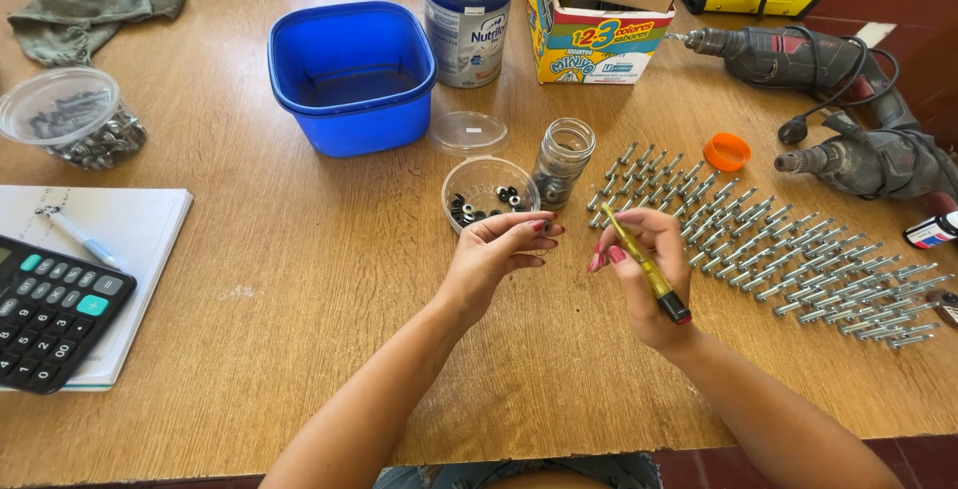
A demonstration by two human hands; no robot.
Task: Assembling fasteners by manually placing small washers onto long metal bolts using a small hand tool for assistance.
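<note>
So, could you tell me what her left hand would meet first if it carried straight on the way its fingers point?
Probably the right hand, just across a narrow gap from the left hand; depth is unclear.

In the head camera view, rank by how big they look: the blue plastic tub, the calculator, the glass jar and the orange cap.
1. Blue plastic tub, clearly largest.
2. Calculator, though it lies nearer the camera and is cut by the left edge.
3. Glass jar.
4. Orange cap, smallest.

I see wooden table point(299, 279): blue tub point(351, 78), calculator point(50, 314) on notepad point(140, 225), bolt rows point(788, 259), two drills point(838, 110), rag point(95, 0).
</note>
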